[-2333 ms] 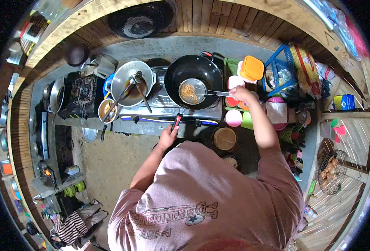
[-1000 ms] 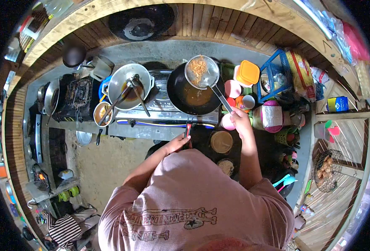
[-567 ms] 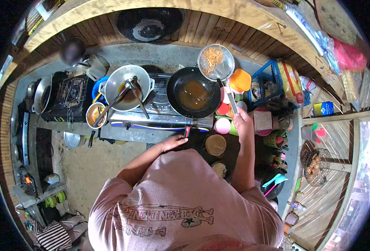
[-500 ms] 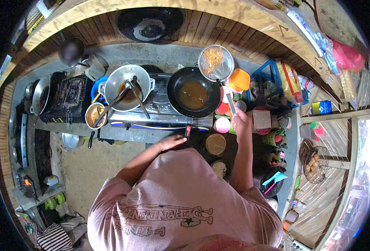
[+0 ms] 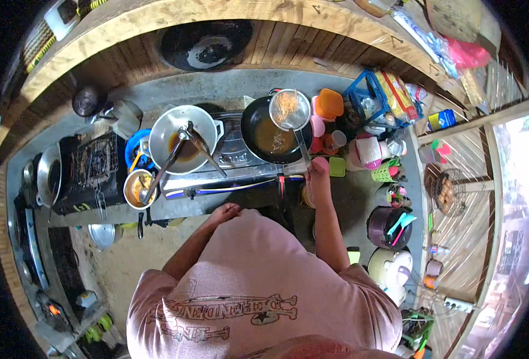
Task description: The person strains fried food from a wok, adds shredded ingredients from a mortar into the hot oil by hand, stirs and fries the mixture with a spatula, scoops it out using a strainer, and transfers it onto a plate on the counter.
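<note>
A metal strainer point(image 5: 290, 109) holding thin orange-brown fried strips is over the right rear of the black wok point(image 5: 264, 134). My right hand point(image 5: 317, 168) is closed on its handle. Brown liquid with a few bits lies in the wok, whose red and black handle point(image 5: 282, 186) points towards me, untouched. My left hand point(image 5: 224, 212) hangs at the front of the counter, left of that handle, with its fingers curled and nothing visible in them. Left of the wok, a silver pot point(image 5: 182, 140) holds dark liquid and long utensils.
A small bowl point(image 5: 137, 188) with food and a utensil sits by the silver pot. A charred grill point(image 5: 94, 164) is further left. Right of the wok are an orange container point(image 5: 329, 104), pink and green cups, and a blue basket point(image 5: 366, 99). A dark pot point(image 5: 389, 227) stands lower right.
My left hand has let go of the wok handle and moved left. The strainer of fried strips rose out of the wok, swung out to its right rear, and is now back over its edge.
</note>
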`<move>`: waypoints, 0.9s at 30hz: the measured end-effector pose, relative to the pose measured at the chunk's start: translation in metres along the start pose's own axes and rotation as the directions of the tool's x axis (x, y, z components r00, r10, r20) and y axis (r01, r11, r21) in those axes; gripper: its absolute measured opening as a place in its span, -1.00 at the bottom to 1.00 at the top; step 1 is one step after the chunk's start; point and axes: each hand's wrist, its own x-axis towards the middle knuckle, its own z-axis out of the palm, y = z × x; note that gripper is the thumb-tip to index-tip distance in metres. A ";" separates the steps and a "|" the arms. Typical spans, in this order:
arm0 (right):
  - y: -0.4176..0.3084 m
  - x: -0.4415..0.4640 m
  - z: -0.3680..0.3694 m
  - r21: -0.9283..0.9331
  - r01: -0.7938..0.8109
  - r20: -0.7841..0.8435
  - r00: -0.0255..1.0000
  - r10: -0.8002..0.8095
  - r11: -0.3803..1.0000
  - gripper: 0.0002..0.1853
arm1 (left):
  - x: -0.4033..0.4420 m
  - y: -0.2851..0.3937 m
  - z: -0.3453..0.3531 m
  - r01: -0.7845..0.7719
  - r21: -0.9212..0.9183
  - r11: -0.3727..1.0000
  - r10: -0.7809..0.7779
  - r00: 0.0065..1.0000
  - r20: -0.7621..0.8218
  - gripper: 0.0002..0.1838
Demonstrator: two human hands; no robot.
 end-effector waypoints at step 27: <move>-0.003 -0.025 0.057 -0.267 0.065 -0.248 0.959 -0.134 0.962 -0.83 | -0.008 0.000 -0.038 -0.032 0.083 0.996 0.028 0.998 0.048 -0.51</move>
